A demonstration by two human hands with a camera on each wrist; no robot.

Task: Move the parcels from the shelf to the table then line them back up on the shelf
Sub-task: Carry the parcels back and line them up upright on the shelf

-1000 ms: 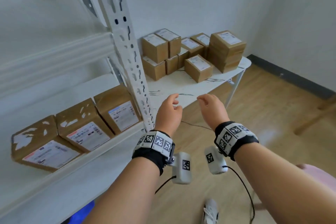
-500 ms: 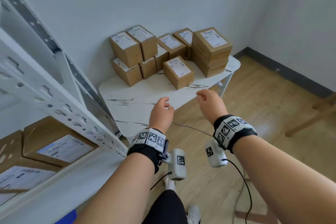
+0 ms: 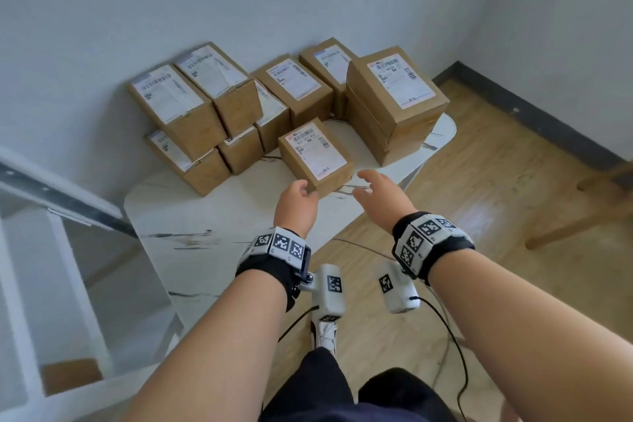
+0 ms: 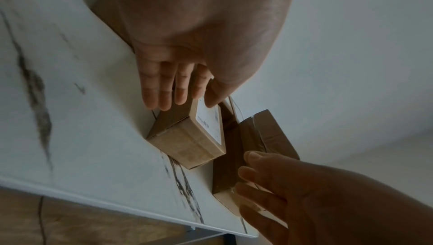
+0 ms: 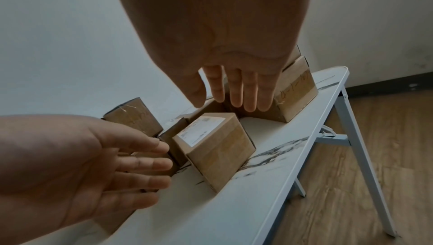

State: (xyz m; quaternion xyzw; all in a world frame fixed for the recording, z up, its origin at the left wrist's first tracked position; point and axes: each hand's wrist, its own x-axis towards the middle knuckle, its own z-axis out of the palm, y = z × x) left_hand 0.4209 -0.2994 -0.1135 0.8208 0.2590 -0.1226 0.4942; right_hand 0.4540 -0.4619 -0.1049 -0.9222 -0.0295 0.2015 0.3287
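Several brown cardboard parcels with white labels stand on the white marble-look table [image 3: 191, 216]. One small parcel [image 3: 315, 156] [image 4: 187, 141] [image 5: 215, 147] sits alone nearest me. My left hand [image 3: 296, 202] [image 4: 178, 86] [image 5: 131, 165] reaches in at its left, fingers straight, close to the box's near corner but holding nothing. On the other side my right hand [image 3: 376, 188] [image 5: 234, 91] [image 4: 262, 175] hovers with fingers extended, apart from the box. A taller stack [image 3: 394, 103] stands at the right end, and a two-high stack [image 3: 191, 120] at the back left.
The white metal shelf frame [image 3: 51, 209] is at my left, with one brown parcel [image 3: 68, 373] partly seen on a lower level. Wooden floor lies to the right of the table. A wooden furniture leg [image 3: 582, 212] is at the far right. Cables hang from my wrists.
I have turned from the shelf to the table and come closer. Both hands have moved forward to either side of the nearest small parcel.
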